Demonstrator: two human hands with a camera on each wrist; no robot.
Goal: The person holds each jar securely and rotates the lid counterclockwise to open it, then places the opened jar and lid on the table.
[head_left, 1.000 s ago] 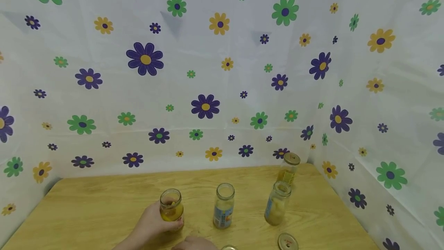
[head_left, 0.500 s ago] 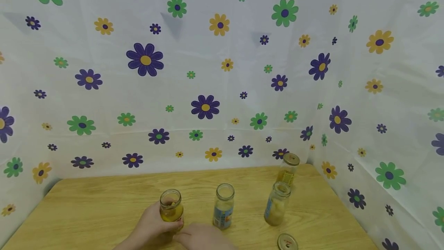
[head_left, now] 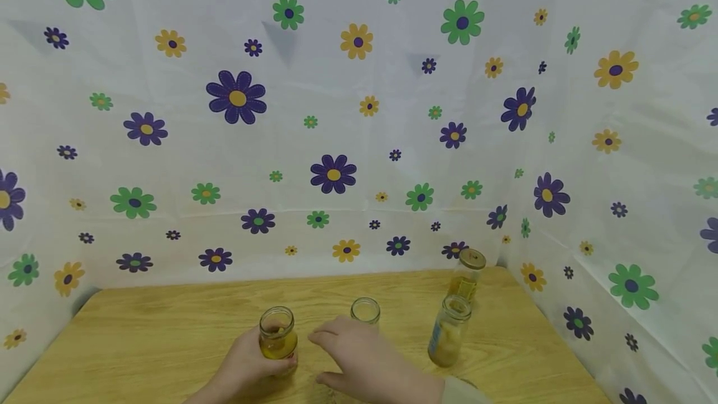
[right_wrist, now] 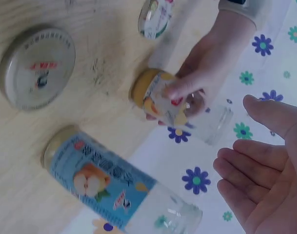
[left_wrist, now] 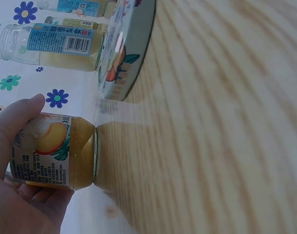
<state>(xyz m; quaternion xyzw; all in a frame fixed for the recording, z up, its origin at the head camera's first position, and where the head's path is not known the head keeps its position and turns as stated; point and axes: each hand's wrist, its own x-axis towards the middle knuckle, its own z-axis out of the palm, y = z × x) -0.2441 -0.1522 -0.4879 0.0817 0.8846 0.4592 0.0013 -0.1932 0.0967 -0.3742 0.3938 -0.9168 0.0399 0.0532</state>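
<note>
White flowered sheeting [head_left: 359, 139] rises behind our wooden table [head_left: 146, 329]. Above it we hold our right hand [head_left: 367, 354] wide, thumb parted from loosely extended fingers, in front of a tall blue-labelled jar [right_wrist: 102, 178]. Our left hand [head_left: 244, 359] grips the shorter peach-labelled jar [head_left: 278, 345], upright on the table at the tall jar's left, and we see a round lid [right_wrist: 38, 68] lying nearby.
</note>
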